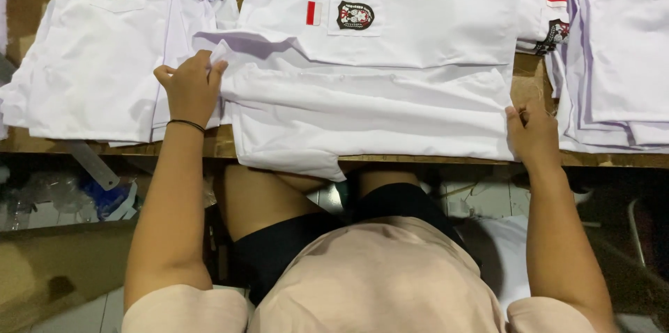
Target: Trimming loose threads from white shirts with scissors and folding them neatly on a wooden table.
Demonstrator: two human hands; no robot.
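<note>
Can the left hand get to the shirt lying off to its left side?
Probably yes. The left hand rests on the middle shirt, and the neighbouring shirt lies right beside it with nothing between.

Shirt: a white uniform shirt is lying partly folded, flat across the table edge.
Pocket: its dark embroidered badge is facing up beside a red-and-white patch.

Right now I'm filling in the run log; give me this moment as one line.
left hand: on shirt's left edge | right hand: on shirt's right edge | white shirt: folded on wooden table | more shirts beside
</note>
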